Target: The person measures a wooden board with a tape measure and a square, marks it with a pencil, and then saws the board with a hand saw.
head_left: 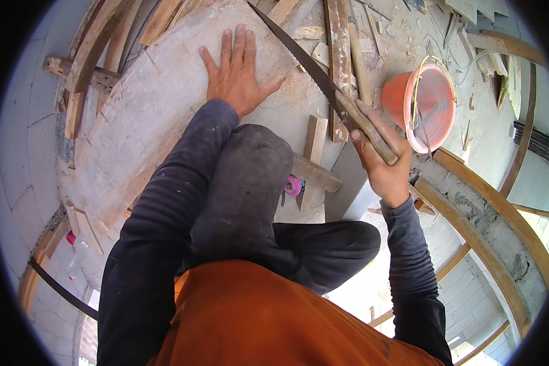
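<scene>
My left hand (236, 73) lies flat on a large pale board (146, 113), fingers spread and thumb out to the right. The board is dusty and stretches from the upper middle down to the left. In my right hand (384, 155) is the wooden handle of a handsaw (314, 70), with the fingers wrapped round it. Its long dark blade slants up and left, toothed edge facing the board's right end. Whether the teeth touch the board I cannot tell. My knee presses close to the board's near edge, just below my left hand.
An orange bucket (399, 100) lies tipped on its side at the right. Timber offcuts (314, 161) and a pink tape measure (294, 185) sit near my knee. Long planks (338, 61) lie beyond the saw. A timber-edged concrete beam (491, 213) curves along the right.
</scene>
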{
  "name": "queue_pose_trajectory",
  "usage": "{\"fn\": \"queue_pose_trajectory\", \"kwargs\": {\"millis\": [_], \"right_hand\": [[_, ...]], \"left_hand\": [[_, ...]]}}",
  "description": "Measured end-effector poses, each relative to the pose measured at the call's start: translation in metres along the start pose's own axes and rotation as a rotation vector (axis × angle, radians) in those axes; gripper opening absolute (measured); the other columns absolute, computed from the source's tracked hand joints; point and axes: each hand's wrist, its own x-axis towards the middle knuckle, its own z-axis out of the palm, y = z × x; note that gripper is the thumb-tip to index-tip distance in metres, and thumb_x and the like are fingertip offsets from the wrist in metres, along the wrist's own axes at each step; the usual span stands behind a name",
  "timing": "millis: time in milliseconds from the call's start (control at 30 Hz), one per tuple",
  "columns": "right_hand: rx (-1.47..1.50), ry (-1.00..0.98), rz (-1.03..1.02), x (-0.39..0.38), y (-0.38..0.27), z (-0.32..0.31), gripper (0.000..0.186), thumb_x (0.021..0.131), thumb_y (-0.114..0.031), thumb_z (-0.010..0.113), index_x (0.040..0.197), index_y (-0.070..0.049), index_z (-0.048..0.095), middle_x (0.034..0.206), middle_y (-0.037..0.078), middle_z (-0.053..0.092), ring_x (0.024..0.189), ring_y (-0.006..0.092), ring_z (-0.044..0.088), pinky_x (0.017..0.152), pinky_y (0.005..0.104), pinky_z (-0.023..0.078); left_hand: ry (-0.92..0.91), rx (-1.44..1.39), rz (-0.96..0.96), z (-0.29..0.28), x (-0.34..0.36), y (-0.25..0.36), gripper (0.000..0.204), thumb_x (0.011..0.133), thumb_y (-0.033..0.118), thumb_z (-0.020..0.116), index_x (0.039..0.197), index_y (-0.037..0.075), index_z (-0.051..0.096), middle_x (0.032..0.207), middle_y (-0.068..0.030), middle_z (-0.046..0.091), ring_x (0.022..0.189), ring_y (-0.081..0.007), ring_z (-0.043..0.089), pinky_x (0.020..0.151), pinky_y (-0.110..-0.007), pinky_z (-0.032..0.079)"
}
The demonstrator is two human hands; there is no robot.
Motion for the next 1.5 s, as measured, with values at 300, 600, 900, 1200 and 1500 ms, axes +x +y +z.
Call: {"fn": "queue_pose_trajectory", "kwargs": {"millis": [300, 600, 900, 1200, 1500], "right_hand": [[0.046, -0.012, 0.083, 0.002, 0.005, 0.008, 0.046, 0.100, -0.012, 0.074, 0.144, -0.002, 0.066, 0.132, 0.018, 0.075, 0.119, 0.0224, 0.071, 0.107, 0.0354, 0.051], [-0.052, -0.021, -0.147, 0.074, -0.011, 0.060, 0.045, 0.100, -0.017, 0.075, 0.141, -0.001, 0.068, 0.124, 0.019, 0.078, 0.115, 0.0214, 0.070, 0.102, 0.0327, 0.051], [0.030, -0.041, -0.164, 0.038, 0.017, 0.033, 0.047, 0.101, -0.019, 0.072, 0.143, 0.002, 0.066, 0.135, 0.019, 0.074, 0.123, 0.0236, 0.070, 0.110, 0.0353, 0.049], [-0.043, -0.025, 0.072, 0.001, -0.040, 0.006, 0.046, 0.099, -0.006, 0.071, 0.144, 0.000, 0.066, 0.132, 0.016, 0.075, 0.120, 0.0172, 0.069, 0.106, 0.0322, 0.052], [0.060, -0.039, -0.134, 0.119, 0.080, 0.085, 0.047, 0.098, -0.013, 0.072, 0.144, -0.004, 0.066, 0.131, 0.022, 0.074, 0.124, 0.0309, 0.071, 0.109, 0.0357, 0.050]], "left_hand": [[-0.024, -0.006, 0.019, -0.003, 0.002, -0.002, 0.116, 0.092, 0.075, 0.062, 0.171, 0.003, 0.019, 0.180, -0.0177, 0.013, 0.167, -0.0361, 0.005, 0.126, -0.076, 0.000], [-0.024, 0.001, 0.034, -0.007, 0.001, -0.007, 0.118, 0.092, 0.080, 0.056, 0.171, 0.003, 0.017, 0.180, -0.0186, 0.010, 0.167, -0.0364, 0.002, 0.125, -0.077, -0.002], [-0.006, 0.011, 0.013, 0.002, 0.002, -0.005, 0.118, 0.092, 0.083, 0.053, 0.171, 0.002, 0.018, 0.180, -0.0178, 0.009, 0.167, -0.0357, 0.001, 0.126, -0.075, -0.003], [-0.063, -0.018, -0.006, -0.010, 0.003, 0.000, 0.116, 0.092, 0.073, 0.062, 0.171, 0.003, 0.017, 0.180, -0.0172, 0.010, 0.167, -0.0348, 0.001, 0.127, -0.074, -0.004], [-0.047, -0.087, -0.016, -0.018, 0.006, -0.004, 0.125, 0.085, 0.076, 0.070, 0.171, 0.002, 0.019, 0.180, -0.0182, 0.013, 0.167, -0.0344, 0.003, 0.127, -0.073, -0.004]]}}
